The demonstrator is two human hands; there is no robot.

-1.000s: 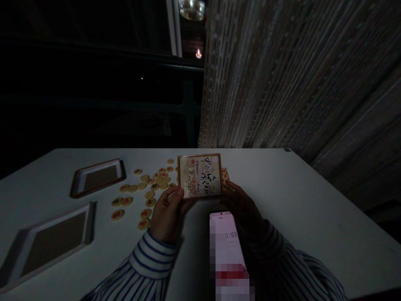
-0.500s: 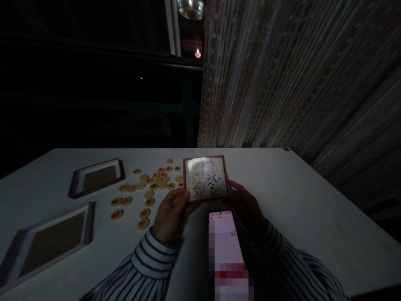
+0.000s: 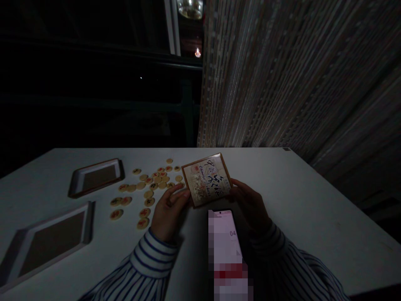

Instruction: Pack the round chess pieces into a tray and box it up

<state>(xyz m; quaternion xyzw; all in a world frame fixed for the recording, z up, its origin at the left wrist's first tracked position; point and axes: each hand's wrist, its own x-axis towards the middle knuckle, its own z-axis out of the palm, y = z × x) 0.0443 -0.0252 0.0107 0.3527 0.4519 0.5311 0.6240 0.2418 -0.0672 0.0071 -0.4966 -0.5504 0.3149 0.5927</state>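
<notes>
Between my two hands is a flat Chinese chess box (image 3: 206, 179) with a brown edge and printed lettering on its face, tilted with its right side higher. My left hand (image 3: 169, 211) pinches its lower left corner between thumb and fingers. At its right edge, my right hand (image 3: 249, 205) grips the box, with the fingertips partly in shadow. Several round Chinese chess pieces (image 3: 149, 195) with red or dark characters, some blank side up, lie scattered on the white table to the left of the box.
A lit phone (image 3: 226, 238) lies below the box, between my forearms. Two shallow open trays, a brown-rimmed one (image 3: 73, 190) and a white-rimmed one (image 3: 50, 267), rest at the left of the table (image 3: 307, 217). A string curtain (image 3: 250, 75) hangs behind the table.
The chess box has turned counterclockwise, its right side rising and its lower left corner dropping. Glare has left its face. Both hands keep hold of it, and the phone's digits changed.
</notes>
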